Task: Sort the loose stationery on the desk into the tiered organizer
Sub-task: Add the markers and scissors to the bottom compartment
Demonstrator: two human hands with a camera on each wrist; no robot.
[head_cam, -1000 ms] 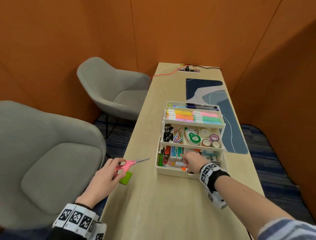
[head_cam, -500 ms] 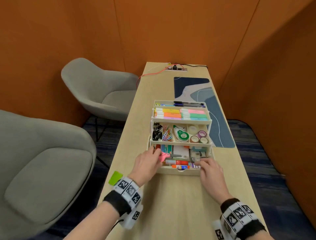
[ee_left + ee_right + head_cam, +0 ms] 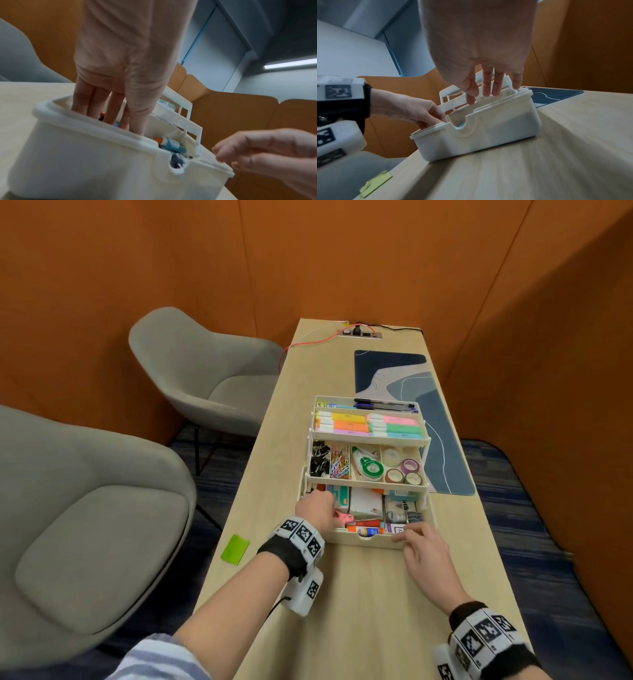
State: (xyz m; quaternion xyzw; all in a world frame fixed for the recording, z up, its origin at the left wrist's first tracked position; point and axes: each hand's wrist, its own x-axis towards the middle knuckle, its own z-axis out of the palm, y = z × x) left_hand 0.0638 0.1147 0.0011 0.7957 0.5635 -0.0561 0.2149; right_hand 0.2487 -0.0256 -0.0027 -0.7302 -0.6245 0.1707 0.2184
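Note:
The white tiered organizer (image 3: 346, 540) (image 3: 85, 162) (image 3: 488, 135) stands open on the desk, its upper tiers holding highlighters, clips and tape rolls. My left hand (image 3: 315, 505) (image 3: 120, 67) (image 3: 406, 109) reaches into the left end of the bottom tier with straight fingers, whose tips are hidden behind the rim. The pink scissors (image 3: 343, 517) lie in that tier beside the hand. My right hand (image 3: 421, 556) (image 3: 265, 152) (image 3: 479, 40) hovers at the front rim's right part, fingers relaxed and holding nothing. A green sticky-note pad (image 3: 235, 548) (image 3: 375, 182) lies loose near the desk's left edge.
Two grey chairs (image 3: 205, 378) (image 3: 85, 525) stand left of the narrow wooden desk (image 3: 376, 611). A blue desk mat (image 3: 442, 446) lies behind and right of the organizer. A socket panel (image 3: 359, 333) with a red cable sits at the far end. Orange walls close in.
My left hand carried the pink scissors from above the green pad into the organizer's bottom tier. My right hand drew back out of that tier to its front rim.

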